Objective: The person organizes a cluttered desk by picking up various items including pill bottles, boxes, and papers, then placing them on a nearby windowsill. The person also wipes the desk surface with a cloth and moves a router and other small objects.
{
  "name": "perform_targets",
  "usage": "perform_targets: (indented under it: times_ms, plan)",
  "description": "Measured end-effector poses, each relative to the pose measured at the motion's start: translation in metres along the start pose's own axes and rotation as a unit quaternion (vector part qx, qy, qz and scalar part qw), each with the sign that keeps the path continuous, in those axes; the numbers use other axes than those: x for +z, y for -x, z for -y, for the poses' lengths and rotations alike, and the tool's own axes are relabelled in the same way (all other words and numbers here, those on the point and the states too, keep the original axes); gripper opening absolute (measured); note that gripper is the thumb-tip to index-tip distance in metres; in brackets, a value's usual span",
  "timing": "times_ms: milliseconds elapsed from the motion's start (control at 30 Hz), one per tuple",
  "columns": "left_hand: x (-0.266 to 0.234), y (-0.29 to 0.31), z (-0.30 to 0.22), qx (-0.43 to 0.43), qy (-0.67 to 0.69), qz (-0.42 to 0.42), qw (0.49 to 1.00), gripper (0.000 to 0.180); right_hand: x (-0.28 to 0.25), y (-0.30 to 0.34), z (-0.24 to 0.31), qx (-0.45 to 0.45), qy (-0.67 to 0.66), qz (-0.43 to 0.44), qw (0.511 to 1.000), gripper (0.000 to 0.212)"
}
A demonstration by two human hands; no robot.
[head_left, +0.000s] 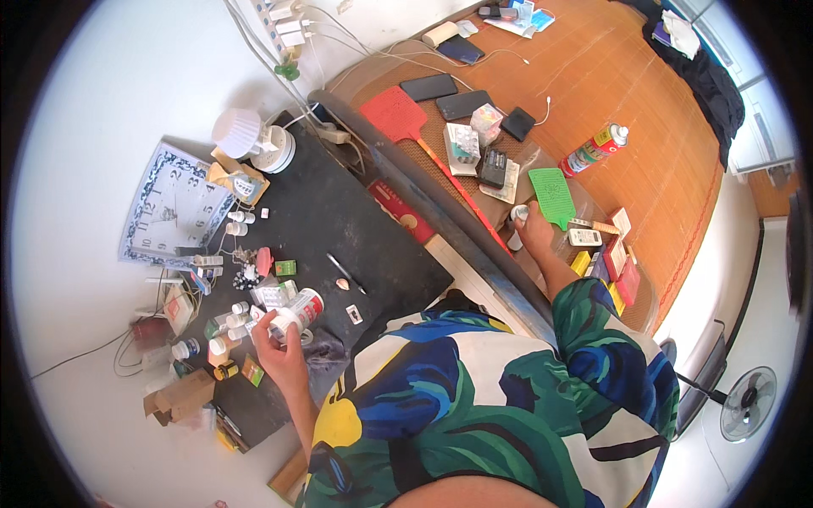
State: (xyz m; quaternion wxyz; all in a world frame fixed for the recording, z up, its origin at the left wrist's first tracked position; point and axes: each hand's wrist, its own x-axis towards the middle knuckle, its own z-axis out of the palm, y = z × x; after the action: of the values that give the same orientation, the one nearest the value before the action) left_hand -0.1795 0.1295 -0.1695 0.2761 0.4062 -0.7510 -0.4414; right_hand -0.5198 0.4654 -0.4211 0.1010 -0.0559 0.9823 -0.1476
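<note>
My left hand (284, 354) is closed around a white pill bottle (306, 306) with a red label, tilted above the black table (373, 229). Beside it on the table lie blister packs (273, 295) and several small white bottles (218, 346). On the other side, my right hand (533, 230) reaches over the bed's edge, its fingers closed on a small white bottle-like object (518, 213), partly hidden by the hand. Just past that hand rests a green fly swatter (552, 195).
A dark bed rail (398, 161) runs between table and bed mat (644, 110). On the mat are a red fly swatter (396, 114), a spray can (597, 150), phones (464, 104) and boxes (625, 271). A clock (174, 207) and lamp (241, 133) stand at the table's far left.
</note>
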Motion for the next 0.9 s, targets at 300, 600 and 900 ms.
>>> perform_targets:
  times_ms: [300, 600, 900]
  plan:
    - [0.0, 0.006, 0.012, 0.02, -0.039, 0.015, 0.999, 0.031, 0.043, 0.008, -0.032, -0.033, -0.028, 0.016, 0.999, 0.071]
    - [0.044, -0.01, -0.05, 0.177, -0.103, 0.133, 0.97, 0.035, -0.127, 0.005, 0.078, -0.145, -0.222, -0.066, 0.962, 0.07]
    - [0.125, -0.032, -0.192, 0.416, -0.06, 0.258, 0.87, 0.048, -0.265, 0.111, 0.214, -0.472, -0.201, -0.011, 0.858, 0.06]
